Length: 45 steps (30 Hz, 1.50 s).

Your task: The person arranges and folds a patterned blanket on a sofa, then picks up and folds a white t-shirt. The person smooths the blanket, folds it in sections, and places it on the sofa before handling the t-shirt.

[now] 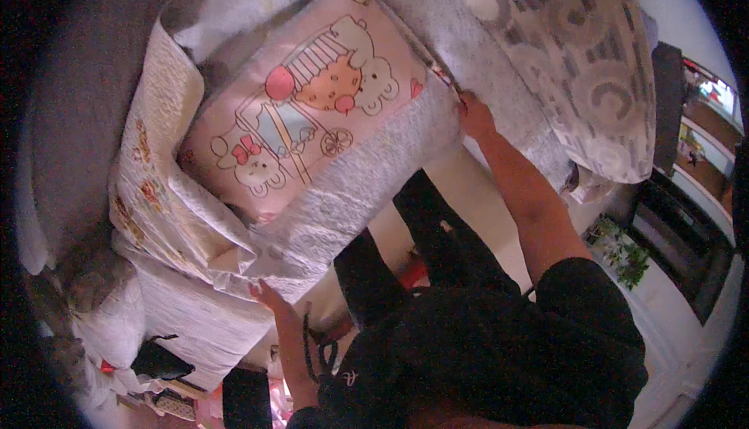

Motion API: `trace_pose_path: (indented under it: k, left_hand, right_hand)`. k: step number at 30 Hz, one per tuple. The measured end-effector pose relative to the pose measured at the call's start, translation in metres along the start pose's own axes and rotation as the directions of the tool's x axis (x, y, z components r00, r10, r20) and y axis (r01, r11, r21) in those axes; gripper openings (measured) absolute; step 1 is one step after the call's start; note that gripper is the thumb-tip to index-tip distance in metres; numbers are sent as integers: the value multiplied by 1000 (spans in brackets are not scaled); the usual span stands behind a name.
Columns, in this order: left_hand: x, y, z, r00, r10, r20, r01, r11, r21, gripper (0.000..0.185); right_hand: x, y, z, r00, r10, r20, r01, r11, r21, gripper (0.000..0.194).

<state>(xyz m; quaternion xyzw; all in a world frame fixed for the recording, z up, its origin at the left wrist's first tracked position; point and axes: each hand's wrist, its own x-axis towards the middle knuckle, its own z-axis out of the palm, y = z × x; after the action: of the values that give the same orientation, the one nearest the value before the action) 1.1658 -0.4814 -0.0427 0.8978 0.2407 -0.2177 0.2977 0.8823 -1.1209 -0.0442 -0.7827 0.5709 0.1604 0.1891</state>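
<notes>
In front of me lies a pink mat or cushion [380, 36] printed with cartoon bears, a cart and food. White quilted fabric [374, 165] runs along its near side. A floral quilted cover [158, 177] is folded up at the left and curls past the pink piece. My left hand [266, 295] is at the lower edge of this folded cover, fingertips against the cloth; how firmly they hold it is unclear. At the right end of the white quilted fabric, my right hand [477, 114] has its fingers closed around the fabric edge, beside a dark gap.
A patterned grey-beige fabric cover [562, 36] drapes over furniture at upper right. A green plant [623, 253] is beside a dark cabinet [679, 241]. At lower left are a black item [161, 361] and a white bag [111, 323]. My legs stand close to the furniture edge.
</notes>
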Motion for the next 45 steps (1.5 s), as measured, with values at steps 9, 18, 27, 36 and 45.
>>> trace_pose_path:
  k: [9,18,27,36,45]
  left_hand:
    - [-27,-47,36,990,-3,138,46,951,-305,68]
    - [-31,13,37,999,-6,-32,1,986,-166,44]
    - [-1,135,-16,828,462,317,-548,786,287,72]
    - [44,113,-18,991,-136,-21,102,827,-553,31]
    - [127,30,-84,895,255,-365,-248,966,68,24]
  right_hand:
    - [6,13,13,998,-65,-25,57,968,-243,29]
    - [19,33,30,972,-217,-91,215,976,-32,28]
    - [-34,-203,-21,794,-602,-80,527,618,583,24]
    - [-76,-442,-26,440,-897,48,822,424,380,29]
    - [-123,-488,42,209,-942,261,973,227,38,49]
